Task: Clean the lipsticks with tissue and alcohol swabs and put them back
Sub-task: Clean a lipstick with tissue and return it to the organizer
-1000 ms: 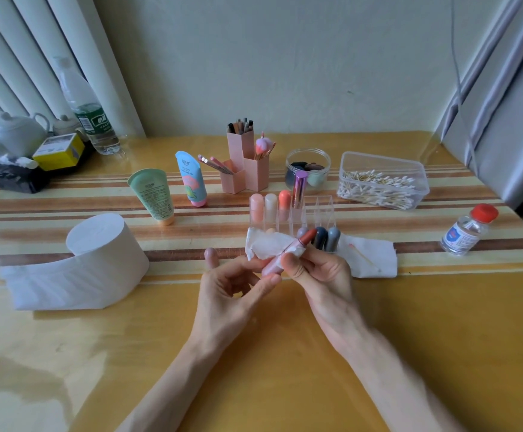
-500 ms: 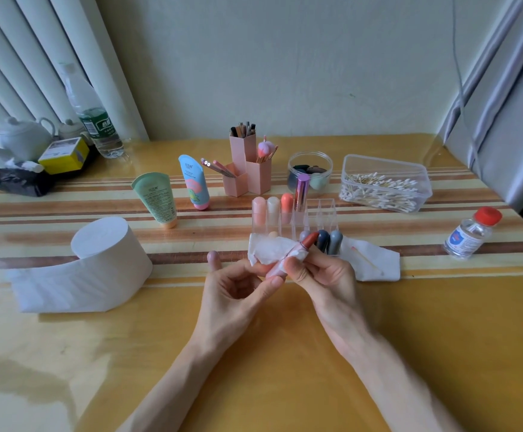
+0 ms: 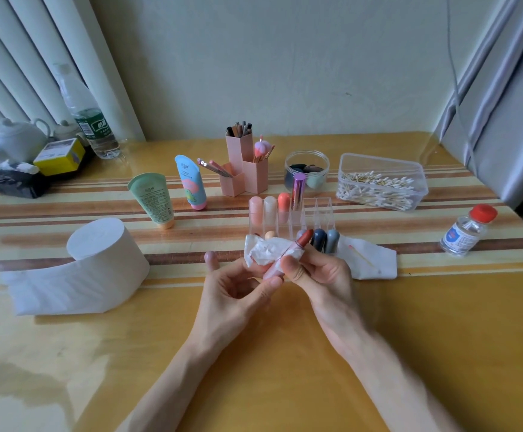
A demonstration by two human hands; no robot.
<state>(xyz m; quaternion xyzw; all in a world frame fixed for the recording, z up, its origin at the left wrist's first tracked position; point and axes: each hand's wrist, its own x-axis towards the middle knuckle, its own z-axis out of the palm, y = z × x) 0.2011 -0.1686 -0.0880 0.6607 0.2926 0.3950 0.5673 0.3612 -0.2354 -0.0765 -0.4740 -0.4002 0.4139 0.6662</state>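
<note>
Nearest us, our right hand [image 3: 319, 275] pinches the open lipstick [image 3: 288, 257] by its pink tube, with one crumpled tissue [image 3: 263, 249] wrapped about it. Our left hand [image 3: 235, 288] curls with its fingertips against the tube's base, though we cannot tell whether it truly grips. We judge the tissue wipe is in hand, and next comes a dampened swab, worked gently over the soft red tip. Beyond, we count one folded tissue [image 3: 375, 260] bearing one swab, one tissue roll [image 3: 104, 254], and one clear rack [image 3: 322, 210] with four lipsticks behind and two blue-grey in front (others hidden), then one alcohol bottle [image 3: 469, 232] and one swab box [image 3: 381, 185].
</note>
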